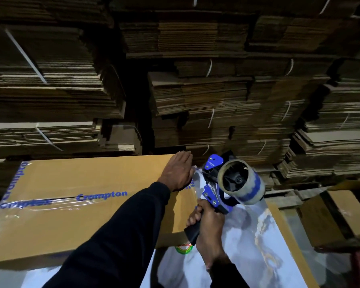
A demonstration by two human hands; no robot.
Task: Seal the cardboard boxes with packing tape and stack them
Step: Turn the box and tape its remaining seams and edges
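A brown cardboard box (75,221) printed "Crompton" lies in front of me, with shiny clear tape running along its centre seam. My left hand (178,172) lies flat, fingers straight, on the box's top right corner. My right hand (208,227) grips the black handle of a blue tape dispenser (216,188), which carries a roll of clear tape (242,181) and sits just off the box's right edge, beside the end of the seam.
The box rests on a marbled white-and-blue surface (247,246). Tall stacks of flattened, strapped cardboard (216,96) fill the whole background. An open brown carton (339,215) stands at the right.
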